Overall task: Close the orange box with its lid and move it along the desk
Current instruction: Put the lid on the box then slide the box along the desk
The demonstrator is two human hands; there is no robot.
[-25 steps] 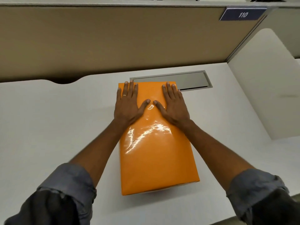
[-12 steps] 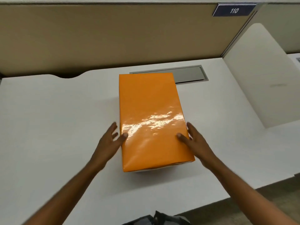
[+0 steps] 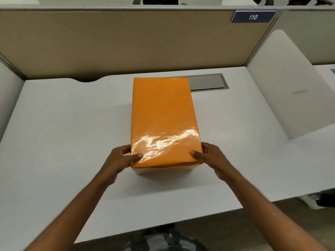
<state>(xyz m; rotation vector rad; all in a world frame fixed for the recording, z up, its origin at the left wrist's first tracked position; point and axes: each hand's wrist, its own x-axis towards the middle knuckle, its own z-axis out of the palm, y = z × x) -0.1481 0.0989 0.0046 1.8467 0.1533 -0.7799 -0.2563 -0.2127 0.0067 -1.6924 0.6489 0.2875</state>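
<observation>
head view:
orange box (image 3: pixel 163 122): mid-desk, lid on, glossy top with glare near its 6 o'clock end.
desk (image 3: pixel 63 124): white, carries the box.
left hand (image 3: pixel 119 158): clasps the box's 7 o'clock corner, thumb on the lid, fingers curled round the side.
right hand (image 3: pixel 211 157): clasps the 5 o'clock corner the same way.
grommet plate (image 3: pixel 206 83): grey, at 1 o'clock, partly behind the box.
sign (image 3: pixel 252 16): blue, reads 110, on the partition.
</observation>
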